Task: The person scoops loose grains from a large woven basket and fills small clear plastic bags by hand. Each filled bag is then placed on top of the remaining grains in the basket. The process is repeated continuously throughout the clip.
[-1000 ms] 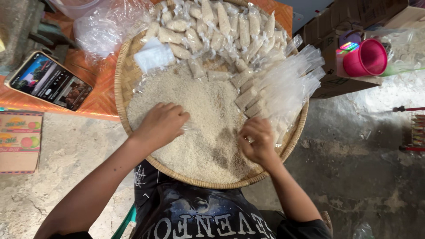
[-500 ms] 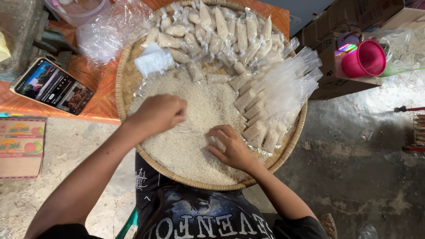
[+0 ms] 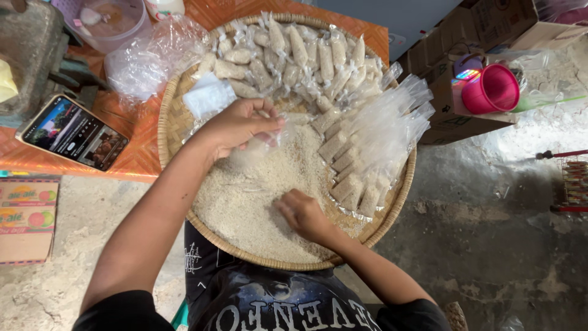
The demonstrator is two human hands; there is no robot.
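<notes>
The left hand (image 3: 239, 125) pinched a small clear bag (image 3: 263, 142) in its fingers above the rice (image 3: 263, 190) in the woven tray (image 3: 168, 116), mouth toward the grain, while the right hand (image 3: 304, 216), fingers curled, lay in the rice, seemingly scooping.

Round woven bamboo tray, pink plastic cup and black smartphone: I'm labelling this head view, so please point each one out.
Round woven bamboo tray (image 3: 166, 132): head view, bare left rim.
Pink plastic cup (image 3: 490, 89): head view, inside of its open mouth.
Black smartphone (image 3: 72, 132): head view, middle of the lit screen.
</notes>
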